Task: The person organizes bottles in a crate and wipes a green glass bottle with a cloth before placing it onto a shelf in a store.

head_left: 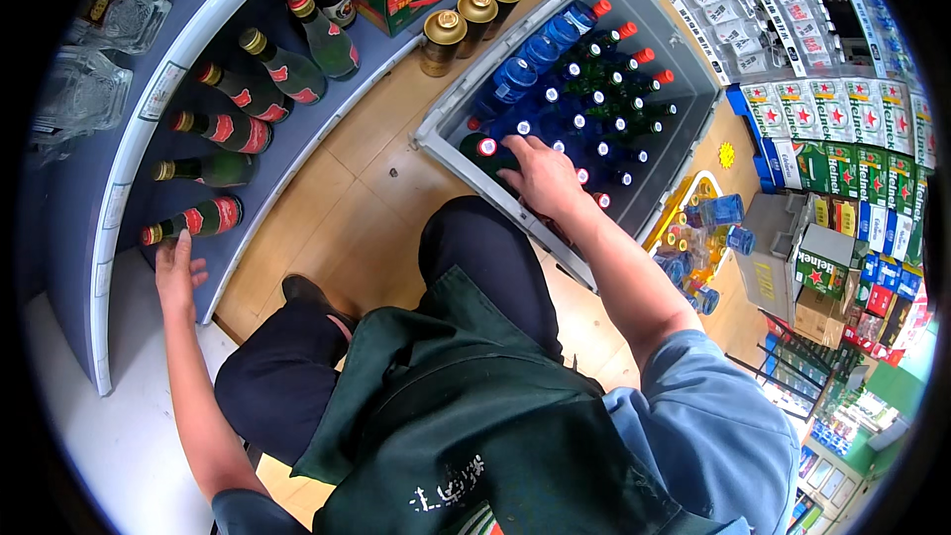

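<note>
My left hand (pixel 178 271) is at the near end of a curved grey-blue shelf (pixel 189 286), fingers apart. Its thumb overlaps a green glass bottle with red labels (pixel 212 218); whether it touches the glass, I cannot tell. Several similar bottles, such as this one (pixel 241 132), stand in a row along the shelf. Over the near side of a grey plastic crate (pixel 669 186), my right hand (pixel 550 177) reaches down among capped bottles, fingers bent. A bottle with a red-rimmed cap (pixel 487 147) is just left of its fingertips. What lies under the palm is hidden.
Three gold cans (pixel 443 33) stand on the wooden floor (pixel 349 193) between shelf and crate. Blue plastic bottles (pixel 513 78) fill the crate's far-left side. Beyond it, a yellow basket (pixel 654 238) holds bottles. Stacked Heineken packs (pixel 832 115) line the right. Glassware (pixel 82 89) occupies the upper shelf.
</note>
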Demonstrator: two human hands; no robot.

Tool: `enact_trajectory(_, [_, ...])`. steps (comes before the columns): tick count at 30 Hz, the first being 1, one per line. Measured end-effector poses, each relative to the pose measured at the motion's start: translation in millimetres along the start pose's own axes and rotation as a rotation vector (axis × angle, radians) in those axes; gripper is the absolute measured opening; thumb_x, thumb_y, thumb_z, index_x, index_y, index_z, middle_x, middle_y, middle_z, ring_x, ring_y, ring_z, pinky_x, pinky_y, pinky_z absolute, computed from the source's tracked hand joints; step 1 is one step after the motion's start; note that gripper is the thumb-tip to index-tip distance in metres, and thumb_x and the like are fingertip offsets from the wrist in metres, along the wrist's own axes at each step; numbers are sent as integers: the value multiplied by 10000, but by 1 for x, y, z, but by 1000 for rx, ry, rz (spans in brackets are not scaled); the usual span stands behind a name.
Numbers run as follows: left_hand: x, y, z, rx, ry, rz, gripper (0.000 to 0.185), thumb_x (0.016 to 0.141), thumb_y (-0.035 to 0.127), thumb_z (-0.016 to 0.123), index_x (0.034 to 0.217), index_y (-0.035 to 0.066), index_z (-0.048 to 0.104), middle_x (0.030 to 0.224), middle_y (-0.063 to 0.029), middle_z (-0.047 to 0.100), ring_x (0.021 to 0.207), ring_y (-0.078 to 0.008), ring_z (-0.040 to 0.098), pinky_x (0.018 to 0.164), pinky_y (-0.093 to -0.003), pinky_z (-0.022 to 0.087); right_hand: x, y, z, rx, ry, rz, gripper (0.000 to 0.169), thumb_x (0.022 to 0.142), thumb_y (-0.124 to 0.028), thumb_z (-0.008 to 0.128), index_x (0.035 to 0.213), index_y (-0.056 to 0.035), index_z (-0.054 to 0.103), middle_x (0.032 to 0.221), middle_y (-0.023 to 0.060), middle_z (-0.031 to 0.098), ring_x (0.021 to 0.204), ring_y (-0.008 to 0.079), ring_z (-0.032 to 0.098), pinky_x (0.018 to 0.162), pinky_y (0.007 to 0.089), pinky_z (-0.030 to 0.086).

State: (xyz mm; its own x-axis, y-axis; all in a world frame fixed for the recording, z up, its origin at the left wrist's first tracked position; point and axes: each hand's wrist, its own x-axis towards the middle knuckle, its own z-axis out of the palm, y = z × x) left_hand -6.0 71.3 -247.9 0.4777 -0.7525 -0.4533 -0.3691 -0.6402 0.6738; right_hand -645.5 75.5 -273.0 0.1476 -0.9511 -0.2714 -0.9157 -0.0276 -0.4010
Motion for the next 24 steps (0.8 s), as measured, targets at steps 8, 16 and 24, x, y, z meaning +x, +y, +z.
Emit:
enact_trajectory(8, [-81, 37, -9, 51, -230, -12, 622, 1061, 419, 724, 1486, -16, 595, 1231, -88, 704, 947, -134, 695, 764, -288, 584, 66, -17, 18, -270, -244, -103, 341, 999, -204, 656, 1313, -71, 663, 1229, 238, 733, 1141, 409, 734, 953, 503, 599])
enact_trajectory(16, [-141, 99, 14, 34, -378, 228, 518, 1046, 270, 743, 1478, 17, 607, 1333, -90, 701, 1007, -123, 676, 881, -290, 548, 49, -31, -31, -333, -119, -246, 229, 1007, -180, 620, 1170, -33, 683, 986, 203, 780, 984, 415, 774, 859, 507, 620])
enact_trajectory(24, [-178, 182, 127, 160, -625, 565, 655, 941, 133, 814, 1537, 48, 555, 1474, -118, 648, 1273, -203, 627, 1055, -358, 536, -12, -79, -189, -269, 103, -410, 190, 966, -213, 735, 1055, -66, 653, 949, 160, 719, 932, 404, 728, 801, 520, 573])
